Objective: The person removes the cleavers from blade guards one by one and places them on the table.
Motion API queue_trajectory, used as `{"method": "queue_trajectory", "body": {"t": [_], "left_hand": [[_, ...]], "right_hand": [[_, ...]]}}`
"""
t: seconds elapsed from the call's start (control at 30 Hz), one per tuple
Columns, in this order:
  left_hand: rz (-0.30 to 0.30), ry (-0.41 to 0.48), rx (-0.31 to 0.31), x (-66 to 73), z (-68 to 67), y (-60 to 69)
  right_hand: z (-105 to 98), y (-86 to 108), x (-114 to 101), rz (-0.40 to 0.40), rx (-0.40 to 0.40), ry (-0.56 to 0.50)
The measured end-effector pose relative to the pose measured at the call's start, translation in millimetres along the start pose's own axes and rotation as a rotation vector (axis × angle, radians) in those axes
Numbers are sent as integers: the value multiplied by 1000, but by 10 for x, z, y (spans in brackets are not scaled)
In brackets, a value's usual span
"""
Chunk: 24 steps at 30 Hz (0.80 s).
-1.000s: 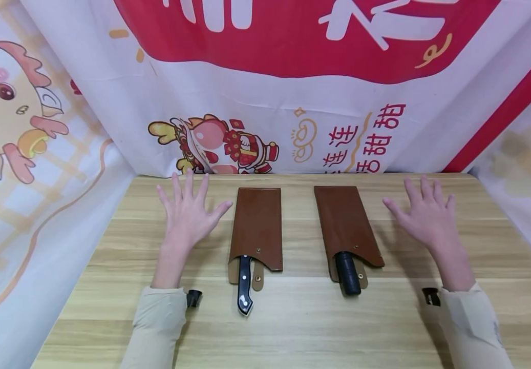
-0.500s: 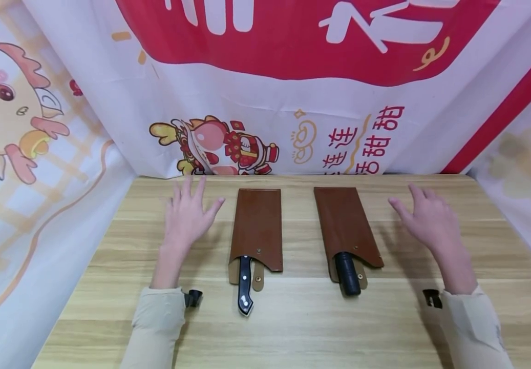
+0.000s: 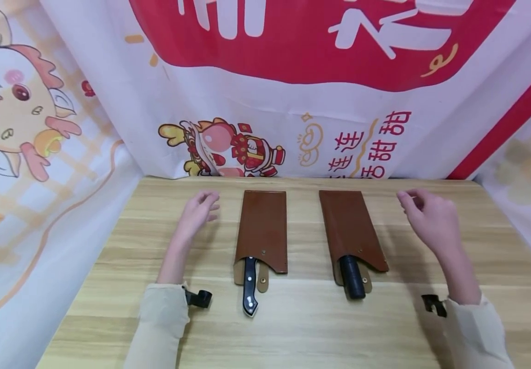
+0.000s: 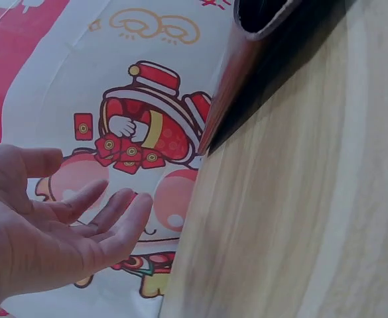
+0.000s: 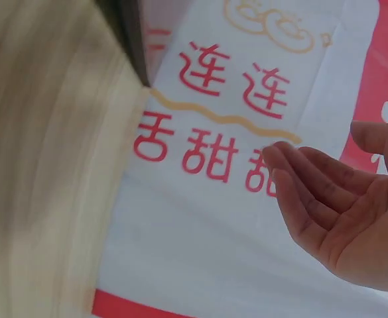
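My left hand (image 3: 199,209) hovers left of a brown sheath (image 3: 263,225); its fingers are loosely bent and hold nothing. From that sheath's near end sticks a black riveted knife handle (image 3: 249,289); the blade is hidden. To the right lies a second brown sheath (image 3: 350,223), slightly slanted, with a ribbed black handle (image 3: 353,279) protruding. My right hand (image 3: 431,218) is raised right of this one, also loosely bent and holding nothing. In the wrist views, the left hand (image 4: 67,232) and right hand (image 5: 339,205) both show palms with nothing in them.
The wooden table (image 3: 302,333) ends at a white and red printed cloth (image 3: 293,97) hanging behind. Another printed cloth (image 3: 39,215) borders the left side. Black mounts (image 3: 199,298) sit at both wrists. Each sheath has a tan snap strap (image 3: 262,277) near its opening.
Both hands have gone from spread fingers to loosely bent ones and turned inward. The left hand has shifted slightly right. The sheaths and handles lie as before; the view has tilted slightly.
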<state>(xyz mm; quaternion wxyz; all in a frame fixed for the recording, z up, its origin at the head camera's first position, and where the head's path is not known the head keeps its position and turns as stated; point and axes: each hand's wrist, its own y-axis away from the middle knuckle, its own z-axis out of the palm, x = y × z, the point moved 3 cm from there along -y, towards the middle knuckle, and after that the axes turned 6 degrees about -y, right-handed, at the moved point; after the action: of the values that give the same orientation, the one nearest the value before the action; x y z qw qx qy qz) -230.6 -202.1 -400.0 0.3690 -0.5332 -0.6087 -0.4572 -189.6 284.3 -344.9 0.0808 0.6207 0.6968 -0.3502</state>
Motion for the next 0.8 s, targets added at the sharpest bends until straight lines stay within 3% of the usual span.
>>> {"method": "queue_trajectory", "body": {"t": [0.2, 0.5, 0.8], "left_hand": [[-87, 170, -75, -85, 79, -43], [-133, 258, -89, -161, 154, -59], [-135, 314, -128, -174, 212, -52]], "right_hand": [[18, -3, -140, 46, -18, -95], [146, -36, -401, 134, -103, -393], [323, -81, -648, 141, -171, -502]]}}
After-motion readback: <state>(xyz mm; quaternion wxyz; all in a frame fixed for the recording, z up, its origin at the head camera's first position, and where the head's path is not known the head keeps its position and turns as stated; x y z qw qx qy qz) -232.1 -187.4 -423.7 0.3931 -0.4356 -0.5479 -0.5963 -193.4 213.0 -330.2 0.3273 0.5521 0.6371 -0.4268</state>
